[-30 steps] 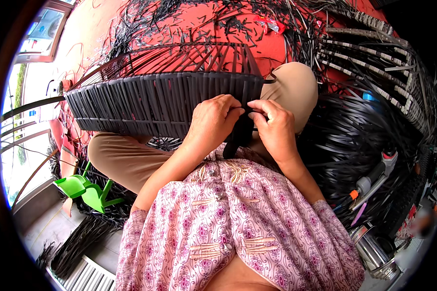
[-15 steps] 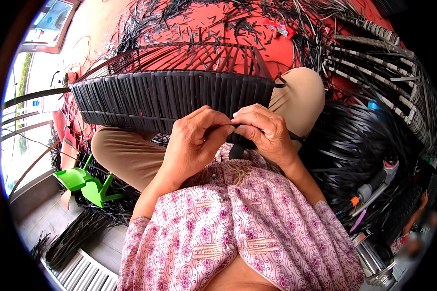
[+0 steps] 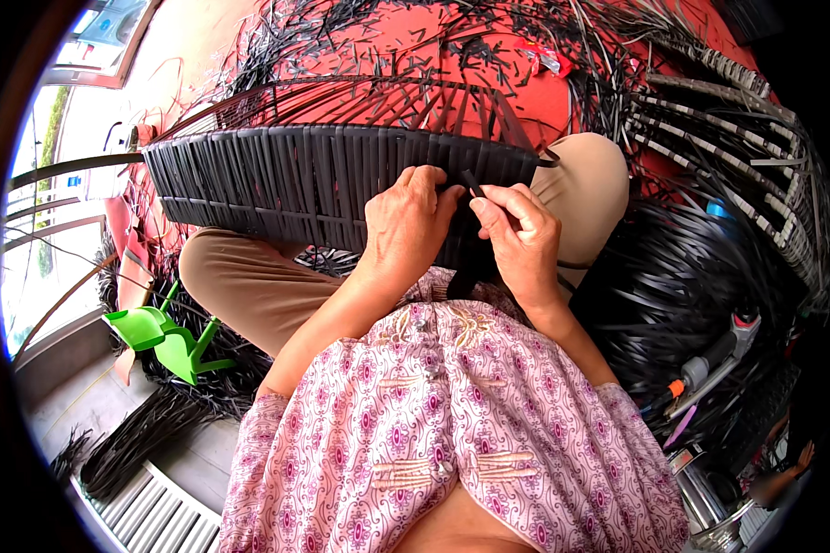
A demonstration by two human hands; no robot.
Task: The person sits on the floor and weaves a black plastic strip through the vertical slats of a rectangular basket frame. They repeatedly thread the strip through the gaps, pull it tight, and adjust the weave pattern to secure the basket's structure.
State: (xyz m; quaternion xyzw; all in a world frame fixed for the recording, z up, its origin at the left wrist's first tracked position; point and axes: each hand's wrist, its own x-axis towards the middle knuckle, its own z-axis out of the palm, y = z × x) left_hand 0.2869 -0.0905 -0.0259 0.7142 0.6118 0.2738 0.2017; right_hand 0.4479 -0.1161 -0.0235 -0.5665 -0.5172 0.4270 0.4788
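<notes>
Across my lap lies a black woven panel [image 3: 249, 175], its flat strips wrapped closely over a frame with thin bare rods fanning out at the far side. Close against its surface, right of the middle, my left hand [image 3: 404, 221] has its fingers curled and the thumb pointing right; what lies between them is hidden. My right hand [image 3: 524, 235] pinches a short end of black flat strip [image 3: 471, 183] between thumb and forefinger, just in front of the panel. The two hands are a little apart.
A heap of glossy black strips [image 3: 646, 276] lies at my right, with a grey-and-red hand tool [image 3: 710, 364] on it. Beyond stands a partly wrapped frame [image 3: 710, 138]. A green plastic dustpan-like piece [image 3: 171, 341] is at left. Cut scraps litter the red floor [image 3: 526, 101].
My hands have separated from a shared pinch and moved slightly up and right. The right one now holds up the strip's end; the left has shifted onto the panel.
</notes>
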